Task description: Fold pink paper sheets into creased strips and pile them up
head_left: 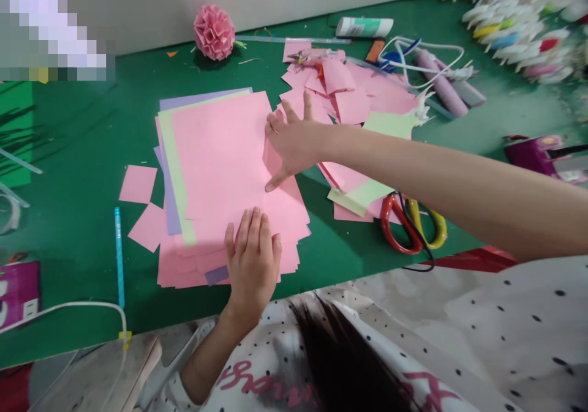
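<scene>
A loose stack of coloured paper lies before me, with a pink sheet (pixel 220 155) on top. The edges of a pale green sheet (pixel 173 173) and a purple sheet (pixel 171 201) show along its left side. My left hand (pixel 252 256) rests flat on the stack's near part, fingers stretched out. At the stack's right side my right hand (pixel 296 139) is spread wide, thumb toward me; some fingertips are at the top sheet's edge, and whether they press on it I cannot tell. Neither hand grips anything. Two small pink squares (pixel 138 183) lie left of the stack.
Behind my right hand lies a heap of pink paper pieces (pixel 353 103). Red-and-yellow-handled scissors (pixel 400 225) lie under my right forearm. A folded pink paper ball (pixel 214 32), glue stick (pixel 365 27) and blue pencil (pixel 119 256) are on the green table (pixel 82 136).
</scene>
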Tool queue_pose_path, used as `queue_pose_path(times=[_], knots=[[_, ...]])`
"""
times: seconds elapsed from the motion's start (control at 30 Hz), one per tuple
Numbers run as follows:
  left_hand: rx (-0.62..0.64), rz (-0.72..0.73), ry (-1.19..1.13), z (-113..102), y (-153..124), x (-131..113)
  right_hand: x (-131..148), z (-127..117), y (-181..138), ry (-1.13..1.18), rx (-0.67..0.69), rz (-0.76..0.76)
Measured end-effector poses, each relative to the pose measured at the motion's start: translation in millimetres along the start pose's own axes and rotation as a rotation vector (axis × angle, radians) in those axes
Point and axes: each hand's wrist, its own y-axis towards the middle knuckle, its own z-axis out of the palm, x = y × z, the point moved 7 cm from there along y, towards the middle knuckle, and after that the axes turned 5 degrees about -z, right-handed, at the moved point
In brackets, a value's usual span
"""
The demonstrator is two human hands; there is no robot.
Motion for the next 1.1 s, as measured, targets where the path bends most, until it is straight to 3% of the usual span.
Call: queue_pose_path(times=[0.23,0.4,0.6,0.87,1.1], knots=[[-0.039,-0.082,0.02,-6,0,6,35,-37,-37,0.198,-0.177,0.091],[0.029,-0.142,0.109,-5,2,9,64,-25,-71,0.312,-0.32,0.185],[0.153,-0.002,0.083,10,4,0,85,-6,-77,0.478,-0.348,0.343],[0.073,0.048,0.133,5,2,-3,94,0,-63,0.35,-0.375,0.269],[0.109,0.069,0.125,2,3,-6,104,-3,-55,0.102,-0.362,0.112]])
